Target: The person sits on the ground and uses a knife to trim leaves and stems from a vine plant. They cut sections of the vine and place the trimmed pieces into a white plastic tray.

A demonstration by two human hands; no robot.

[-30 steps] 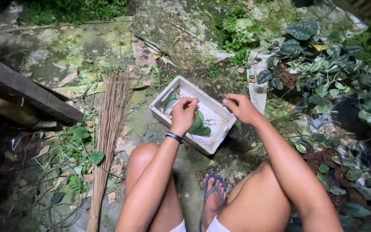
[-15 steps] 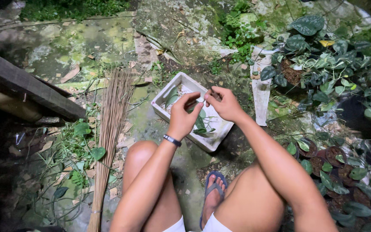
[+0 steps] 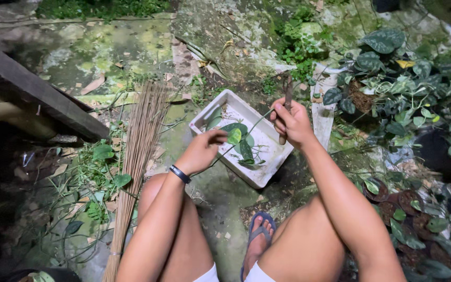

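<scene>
A person squats on mossy ground [image 3: 105, 47], seen from above, knees apart, one foot in a blue sandal [image 3: 259, 230]. Leafy potted plants [image 3: 392, 99] crowd the right side; a stick broom [image 3: 137, 156] lies to the left. Between the knees sits a white rectangular tub [image 3: 257, 169] holding cut green leaves. The right hand [image 3: 291, 122] is clenched around a dark, rusty tool [image 3: 287, 94], seemingly shears, held upright over the tub's far edge. The left hand [image 3: 202, 151] pinches a thin vine cutting [image 3: 241, 138] with its fingers closed, the stem stretching up to the right hand. The cutting appears to be mid-trim; the next snip calls for a taut stem and steady blades.
</scene>
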